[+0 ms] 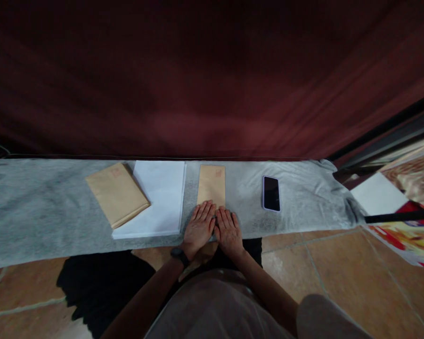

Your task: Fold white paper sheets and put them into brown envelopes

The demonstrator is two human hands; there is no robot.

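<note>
A single brown envelope [211, 183] with a small red print near its upper right corner lies in front of me on a grey cloth. My left hand [199, 225], with a dark band on its wrist, lies flat over the envelope's near left part, fingers stretched forward. Beside it, my right hand [229, 230] rests flat at the near right edge, its fingertips close to the left thumb. The envelope's near end is hidden under the hands. Neither hand grips anything.
Left of the envelope lies a stack of white paper [162, 197], with a pile of brown envelopes [116, 193] overlapping it. A phone [271, 193] with a dark screen is to the right. The grey cloth [42, 207] covers the narrow surface; a dark red curtain [212, 94] hangs behind.
</note>
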